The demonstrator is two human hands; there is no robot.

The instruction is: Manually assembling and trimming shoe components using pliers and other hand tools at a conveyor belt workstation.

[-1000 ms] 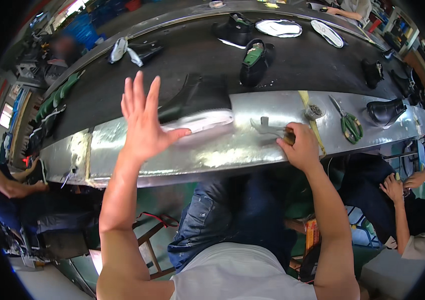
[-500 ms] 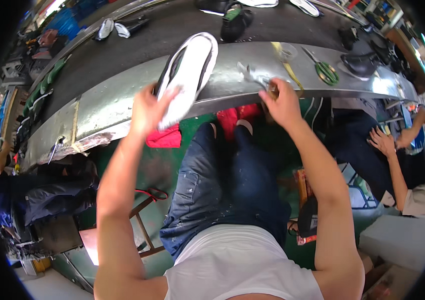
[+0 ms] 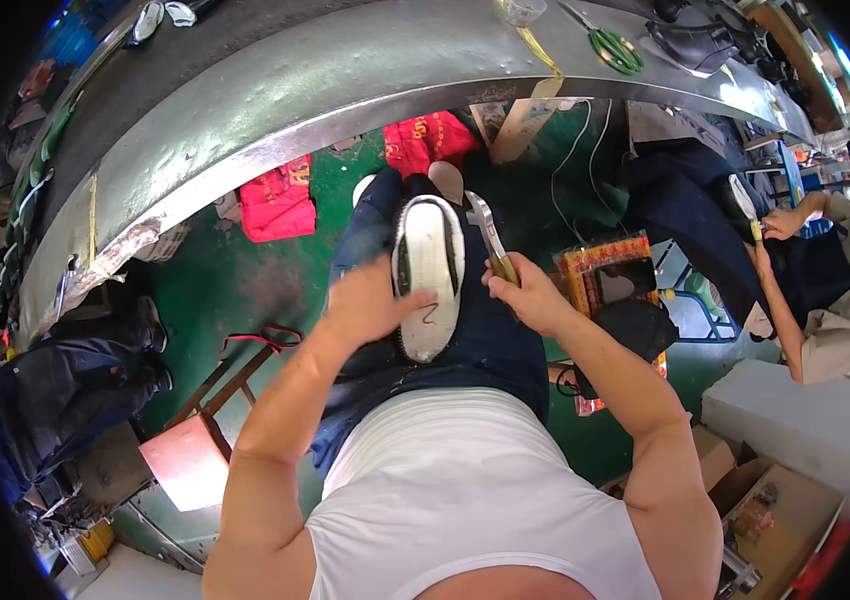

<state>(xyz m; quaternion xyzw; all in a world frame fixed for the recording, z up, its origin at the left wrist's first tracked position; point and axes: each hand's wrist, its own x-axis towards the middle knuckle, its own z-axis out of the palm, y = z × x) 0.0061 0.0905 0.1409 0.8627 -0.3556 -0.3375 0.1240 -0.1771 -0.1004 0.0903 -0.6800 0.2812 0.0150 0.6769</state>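
Observation:
A shoe (image 3: 429, 270) lies sole side up over my thighs, its white bottom facing me and a dark upper edge showing round it. My left hand (image 3: 370, 305) grips its left side, thumb across the white bottom beside a small dark curved mark. Just right of the shoe, my right hand (image 3: 533, 292) is closed round the tan handle of metal lasting pincers (image 3: 488, 228). Their metal head points up and away, apart from the shoe. The fingers of my left hand are partly hidden behind the shoe.
A metal-edged bench (image 3: 275, 95) curves across the far side, bearing green-handled scissors (image 3: 613, 48), a clear cup (image 3: 523, 10) and a black shoe (image 3: 690, 45). A wooden stool (image 3: 190, 460) stands at left. A co-worker (image 3: 835, 300) sits at right, beside a cardboard box (image 3: 790, 520).
The shoe has come down from above the bench edge onto my thighs, with my left hand still on it. My right hand has drawn the pincers back beside it. The view has tilted down.

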